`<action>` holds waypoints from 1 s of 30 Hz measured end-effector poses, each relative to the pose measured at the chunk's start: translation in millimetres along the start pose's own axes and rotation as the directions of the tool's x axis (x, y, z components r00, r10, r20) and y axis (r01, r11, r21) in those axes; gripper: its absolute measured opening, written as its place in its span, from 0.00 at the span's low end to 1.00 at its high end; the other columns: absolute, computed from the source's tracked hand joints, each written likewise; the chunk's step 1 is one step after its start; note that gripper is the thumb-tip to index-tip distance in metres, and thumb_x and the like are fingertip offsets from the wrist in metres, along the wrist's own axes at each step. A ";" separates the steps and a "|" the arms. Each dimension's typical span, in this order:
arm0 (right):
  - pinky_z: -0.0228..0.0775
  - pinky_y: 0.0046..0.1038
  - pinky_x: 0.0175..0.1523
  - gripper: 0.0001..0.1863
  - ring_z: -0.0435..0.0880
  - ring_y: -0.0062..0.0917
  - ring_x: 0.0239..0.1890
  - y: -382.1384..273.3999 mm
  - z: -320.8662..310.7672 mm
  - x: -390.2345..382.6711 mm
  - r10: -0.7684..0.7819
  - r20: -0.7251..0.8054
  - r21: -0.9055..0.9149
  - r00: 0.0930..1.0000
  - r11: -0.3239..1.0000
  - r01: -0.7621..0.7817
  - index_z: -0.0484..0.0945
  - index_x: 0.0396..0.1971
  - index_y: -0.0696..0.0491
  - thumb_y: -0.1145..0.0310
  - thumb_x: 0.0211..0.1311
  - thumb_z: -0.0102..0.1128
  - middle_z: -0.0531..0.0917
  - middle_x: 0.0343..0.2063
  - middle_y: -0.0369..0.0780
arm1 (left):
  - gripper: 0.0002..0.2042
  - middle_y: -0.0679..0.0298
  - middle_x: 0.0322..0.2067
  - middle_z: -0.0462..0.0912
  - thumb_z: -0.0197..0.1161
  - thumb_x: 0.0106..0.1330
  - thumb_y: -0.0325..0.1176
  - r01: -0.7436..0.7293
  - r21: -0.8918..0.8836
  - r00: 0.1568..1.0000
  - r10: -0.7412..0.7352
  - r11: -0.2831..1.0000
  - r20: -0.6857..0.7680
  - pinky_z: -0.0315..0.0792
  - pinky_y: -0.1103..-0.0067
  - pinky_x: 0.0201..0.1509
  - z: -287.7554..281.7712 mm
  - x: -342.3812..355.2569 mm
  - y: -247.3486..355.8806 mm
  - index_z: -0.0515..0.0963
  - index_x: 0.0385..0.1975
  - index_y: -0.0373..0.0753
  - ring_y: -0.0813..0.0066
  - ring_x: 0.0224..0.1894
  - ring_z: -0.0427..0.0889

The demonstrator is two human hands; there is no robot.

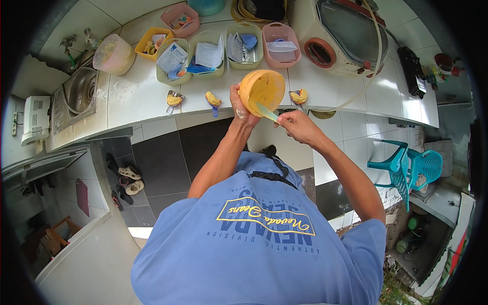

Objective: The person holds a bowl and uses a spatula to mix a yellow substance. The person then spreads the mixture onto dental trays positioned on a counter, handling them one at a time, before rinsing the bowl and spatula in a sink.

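Note:
My left hand (240, 105) is wrapped round the side of an orange mixing bowl (247, 87), held tilted in front of the counter edge. Thick yellow paste (268, 92) coats the inside of the bowl. A pale green spatula (266, 112) is gripped in my right hand (299, 127), its blade reaching into the bowl at the lower rim. On the counter to the left lie two dental impression trays holding yellow material, one metal (174, 99) and one with a blue handle (213, 103). Another filled impression tray (299, 96) lies just right of the bowl.
Behind the bowl stand several plastic baskets, among them a green one (244, 65) and a pink one (296, 63), with papers and bags inside. A white machine (333, 35) occupies the back right. At left are a pink bucket (125, 60) and a metal sink (81, 91).

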State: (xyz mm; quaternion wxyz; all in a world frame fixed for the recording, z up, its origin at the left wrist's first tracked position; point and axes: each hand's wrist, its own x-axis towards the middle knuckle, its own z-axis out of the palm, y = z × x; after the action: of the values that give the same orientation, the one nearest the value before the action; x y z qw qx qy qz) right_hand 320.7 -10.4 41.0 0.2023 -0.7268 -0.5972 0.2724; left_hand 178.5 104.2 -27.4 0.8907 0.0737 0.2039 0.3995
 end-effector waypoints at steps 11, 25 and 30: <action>0.71 0.40 0.28 0.15 0.81 0.41 0.24 1.0 -20.5 23.2 -0.003 -0.197 -0.341 0.980 0.938 -0.065 0.80 0.32 0.55 0.60 0.67 0.50 0.77 0.17 0.49 | 0.22 0.61 0.48 0.78 0.40 0.65 0.48 0.005 0.004 0.998 -0.004 1.000 -0.064 0.70 0.65 0.58 12.2 -4.2 0.8 0.72 0.49 0.41 0.66 0.53 0.76; 0.71 0.38 0.27 0.18 0.79 0.44 0.18 7.1 -8.0 26.3 -0.022 -0.205 -0.318 0.979 0.947 -0.045 0.82 0.29 0.56 0.58 0.67 0.49 0.78 0.15 0.48 | 0.26 0.59 0.52 0.76 0.37 0.65 0.49 -0.048 0.014 0.993 0.050 0.999 -0.108 0.69 0.62 0.60 -0.8 -1.2 5.4 0.71 0.54 0.39 0.62 0.55 0.75; 0.71 0.44 0.33 0.16 0.80 0.47 0.23 -1.2 -17.6 28.5 0.069 0.009 -0.174 0.998 0.983 -0.066 0.77 0.29 0.56 0.60 0.68 0.47 0.80 0.19 0.49 | 0.19 0.64 0.46 0.77 0.40 0.66 0.47 -0.057 0.002 0.989 0.057 0.998 -0.134 0.72 0.66 0.55 1.8 2.2 5.4 0.71 0.46 0.43 0.69 0.50 0.77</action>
State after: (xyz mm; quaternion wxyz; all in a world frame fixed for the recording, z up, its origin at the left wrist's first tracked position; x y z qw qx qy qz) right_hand 335.0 18.3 50.9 0.1243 -0.7594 -0.5952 0.2316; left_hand 176.8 109.6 -24.8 0.8632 0.0518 0.2609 0.4291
